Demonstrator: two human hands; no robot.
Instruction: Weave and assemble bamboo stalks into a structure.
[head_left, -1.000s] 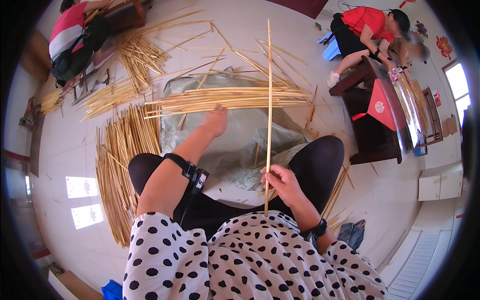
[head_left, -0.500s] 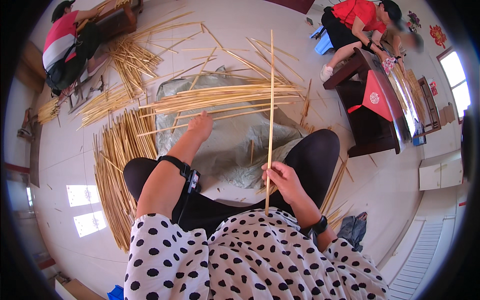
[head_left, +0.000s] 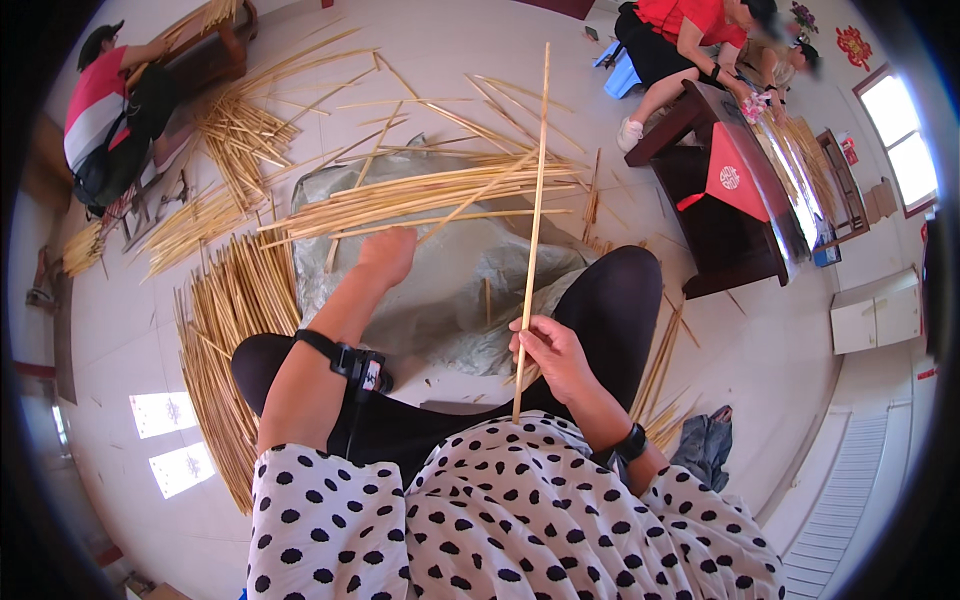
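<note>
Sitting on the floor (head_left: 780, 350), the person has the right hand (head_left: 552, 352) pinching one long thin stick (head_left: 532, 240) near its lower end, fingers curled round it, thumb on top. Stick stands almost upright, top leaning slightly away from the person, bottom end just above the lap over the polka-dot top (head_left: 500, 510). Right wrist wears a dark watch (head_left: 630, 443).

Left hand (head_left: 388, 255) is stretched forward, well apart from the right, fingers bent down onto the near edge of a flat bundle of sticks (head_left: 420, 195). Whether it grips any or only touches, cannot tell. Left forearm carries a black strap with a small device (head_left: 355, 362).

The bundle lies crosswise on a crumpled grey sheet (head_left: 450, 290) spread in front of the knees, black trousers (head_left: 615, 300) on both sides. The held stick crosses over the bundle's right part in view, rising above it.

More sticks lie in a long pile (head_left: 225, 350) on the floor to the person's left, and another scattered heap (head_left: 235, 135) farther off. A person in a red and white shirt (head_left: 105, 100) sits at far left. Another person in red (head_left: 690, 30) sits at a dark bench (head_left: 730, 215) at upper right, which carries sticks too. A grey rag (head_left: 705, 445) lies by the right knee.
</note>
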